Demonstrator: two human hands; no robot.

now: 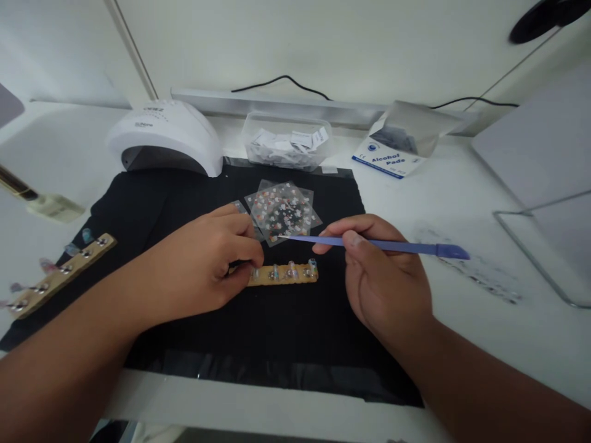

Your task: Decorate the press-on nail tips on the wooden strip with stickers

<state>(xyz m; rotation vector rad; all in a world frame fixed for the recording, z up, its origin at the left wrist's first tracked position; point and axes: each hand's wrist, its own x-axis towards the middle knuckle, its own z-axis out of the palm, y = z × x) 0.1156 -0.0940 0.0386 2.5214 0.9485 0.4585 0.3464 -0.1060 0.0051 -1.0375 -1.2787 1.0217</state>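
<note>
My right hand (385, 271) holds slim blue-purple tweezers (401, 246) between thumb and fingers. Their fine tip points left, over the lower edge of clear sticker sheets (281, 206) with small white and orange figures. My left hand (217, 258) is closed, thumb and fingers pinched at the left end of a wooden nail display stand (281, 282). That end of the stand is hidden behind the fingers. Several shiny, decorated false nails (292, 269) stand on it on metal holders. Everything here lies over a black mat (258, 338).
To the left lies a second nail stand (69, 271) with false nails, near a blurred brush bottle (55, 208). At the back stand a white nail lamp (164, 138), a clear tub (286, 141) of white packets and an alcohol pads box (397, 151). A metal frame (540, 264) is at right.
</note>
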